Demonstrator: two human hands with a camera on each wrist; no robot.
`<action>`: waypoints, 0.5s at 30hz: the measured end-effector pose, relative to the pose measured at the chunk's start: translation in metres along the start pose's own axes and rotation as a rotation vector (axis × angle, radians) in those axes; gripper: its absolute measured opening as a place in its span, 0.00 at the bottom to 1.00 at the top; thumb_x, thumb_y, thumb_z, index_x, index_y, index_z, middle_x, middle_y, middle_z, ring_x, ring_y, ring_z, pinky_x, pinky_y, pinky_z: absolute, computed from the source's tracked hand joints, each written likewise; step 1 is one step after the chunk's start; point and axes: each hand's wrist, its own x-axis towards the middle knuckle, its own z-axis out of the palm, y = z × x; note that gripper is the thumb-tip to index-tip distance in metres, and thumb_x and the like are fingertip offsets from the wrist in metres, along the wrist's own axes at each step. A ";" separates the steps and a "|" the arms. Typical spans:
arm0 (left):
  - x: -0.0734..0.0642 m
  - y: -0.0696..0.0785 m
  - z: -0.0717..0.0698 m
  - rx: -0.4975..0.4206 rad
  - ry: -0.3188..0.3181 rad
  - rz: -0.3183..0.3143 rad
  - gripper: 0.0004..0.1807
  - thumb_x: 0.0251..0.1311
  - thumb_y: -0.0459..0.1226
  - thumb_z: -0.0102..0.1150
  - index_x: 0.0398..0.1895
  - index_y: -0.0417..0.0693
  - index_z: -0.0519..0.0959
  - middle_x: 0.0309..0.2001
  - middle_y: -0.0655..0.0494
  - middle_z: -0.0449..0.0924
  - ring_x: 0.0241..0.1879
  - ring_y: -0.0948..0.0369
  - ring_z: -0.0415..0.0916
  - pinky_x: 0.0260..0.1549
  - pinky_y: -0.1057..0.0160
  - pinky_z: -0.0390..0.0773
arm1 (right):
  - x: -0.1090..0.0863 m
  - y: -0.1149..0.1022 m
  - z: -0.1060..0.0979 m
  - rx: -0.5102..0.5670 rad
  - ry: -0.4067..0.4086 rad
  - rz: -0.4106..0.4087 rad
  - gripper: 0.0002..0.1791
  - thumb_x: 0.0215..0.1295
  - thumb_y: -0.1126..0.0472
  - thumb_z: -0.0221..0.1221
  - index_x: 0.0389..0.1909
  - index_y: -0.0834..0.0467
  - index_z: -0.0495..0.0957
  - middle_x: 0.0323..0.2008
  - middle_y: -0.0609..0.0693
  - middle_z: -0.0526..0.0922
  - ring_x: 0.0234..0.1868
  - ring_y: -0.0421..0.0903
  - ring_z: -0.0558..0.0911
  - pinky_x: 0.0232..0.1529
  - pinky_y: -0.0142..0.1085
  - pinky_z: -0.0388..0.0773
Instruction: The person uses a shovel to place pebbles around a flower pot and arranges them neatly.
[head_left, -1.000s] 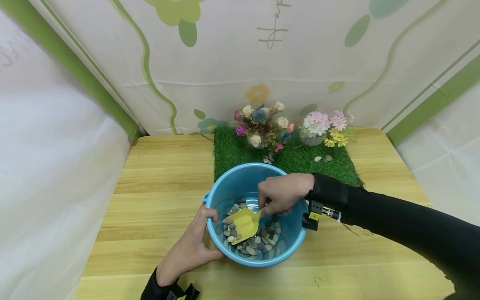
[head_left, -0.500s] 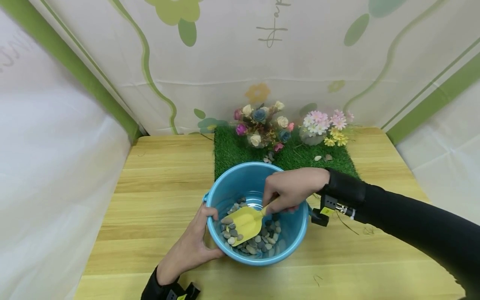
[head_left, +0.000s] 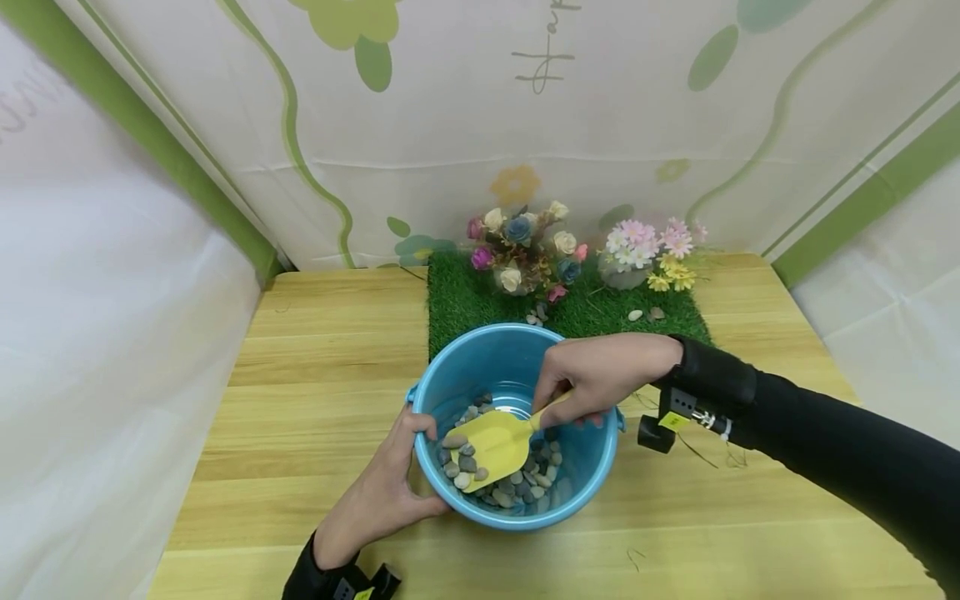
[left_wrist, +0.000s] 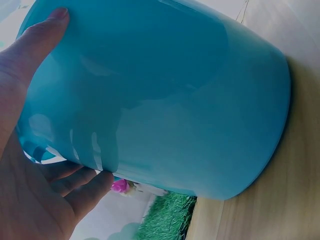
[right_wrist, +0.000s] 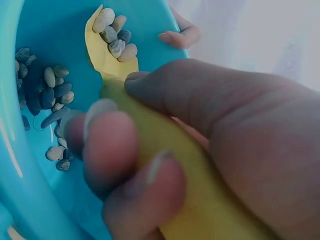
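Observation:
A blue bucket (head_left: 480, 343) stands upright on the wooden table. My left hand (head_left: 384, 483) grips its left side, fingers hooked over the rim and thumb against the outer wall; the left wrist view shows the thumb pressed on the bucket's wall (left_wrist: 170, 100). Inside the bucket, my right hand (head_left: 588, 379) holds a yellow scoop (head_left: 498, 448) by its handle. Several pebbles (right_wrist: 117, 47) lie on the scoop's blade, near the left inner wall. More grey and white pebbles (head_left: 525, 492) cover part of the bucket's bottom.
Behind the bucket lies a green turf mat (head_left: 461, 300). On it stand a vase of roses (head_left: 525, 246) and a vase of pink, white and yellow flowers (head_left: 637, 254), with a few loose stones (head_left: 636, 316) nearby. The wooden table (head_left: 322, 367) extends to both sides.
My right hand has moved a little to the right with the scoop, its handle now leaning more toward the right rim. Pebbles stay on the blade. My left hand has not moved.

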 end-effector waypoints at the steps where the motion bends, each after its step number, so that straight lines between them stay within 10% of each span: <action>1: 0.000 0.000 0.000 0.000 -0.001 -0.002 0.36 0.41 0.52 0.71 0.45 0.54 0.56 0.69 0.50 0.48 0.66 0.51 0.49 0.55 0.45 0.64 | -0.001 0.000 -0.001 0.003 0.004 -0.009 0.11 0.69 0.57 0.49 0.33 0.43 0.79 0.15 0.40 0.69 0.14 0.38 0.69 0.19 0.32 0.68; 15: 0.001 0.001 0.001 -0.004 0.002 -0.012 0.37 0.39 0.52 0.71 0.45 0.54 0.56 0.68 0.52 0.48 0.65 0.52 0.50 0.53 0.46 0.66 | -0.010 -0.002 -0.001 0.051 0.009 0.018 0.11 0.69 0.56 0.49 0.45 0.41 0.79 0.17 0.43 0.73 0.14 0.39 0.70 0.15 0.32 0.70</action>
